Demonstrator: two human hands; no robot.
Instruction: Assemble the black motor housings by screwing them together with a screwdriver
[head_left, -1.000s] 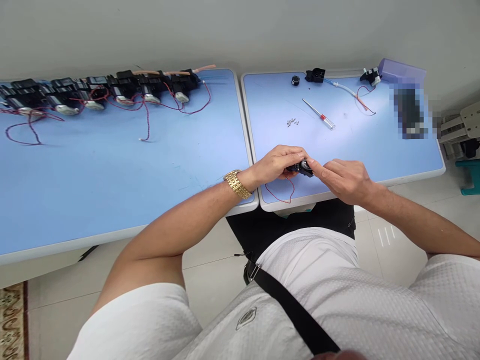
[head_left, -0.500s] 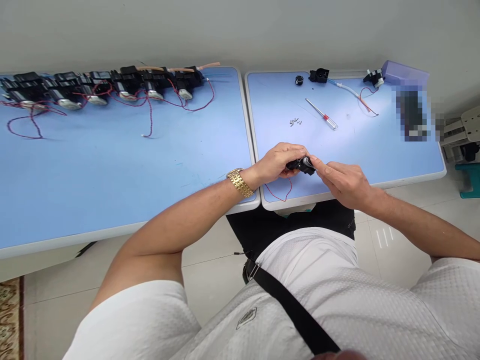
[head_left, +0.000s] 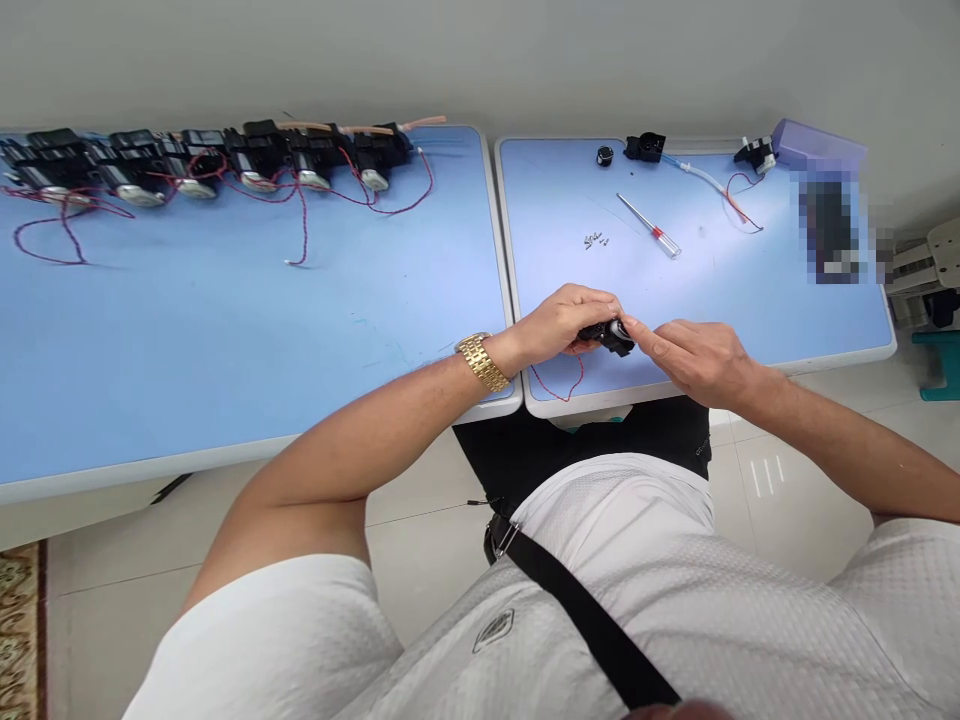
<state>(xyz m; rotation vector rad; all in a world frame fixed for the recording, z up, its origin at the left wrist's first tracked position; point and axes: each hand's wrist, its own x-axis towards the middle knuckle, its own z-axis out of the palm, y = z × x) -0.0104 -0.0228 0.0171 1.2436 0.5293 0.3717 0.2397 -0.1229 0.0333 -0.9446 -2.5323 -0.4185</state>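
Note:
Near the front edge of the right table, my left hand [head_left: 566, 322] is wrapped around a small black motor unit [head_left: 616, 337] with a silver round part facing right. Red twisted wire [head_left: 568, 398] hangs out below that hand onto the tabletop. From the right, my right hand [head_left: 694, 355] meets the unit, its fingertips against the silver end and its other fingers curled in. What lies under those curled fingers is hidden. Beyond my hands are a screwdriver [head_left: 660, 236] with a clear and red handle and several small screws [head_left: 595, 241].
Several similar black motor units [head_left: 259, 160] with red wires line the back of the left table [head_left: 225, 330]. At the right table's back are a round black part [head_left: 604, 156], a black housing [head_left: 646, 147] with tubing, a wired motor part [head_left: 754, 155] and a purple box [head_left: 819, 143].
My right hand's fingertips have shifted slightly on the silver end of the unit. My left hand keeps its hold. The whole view has moved a little.

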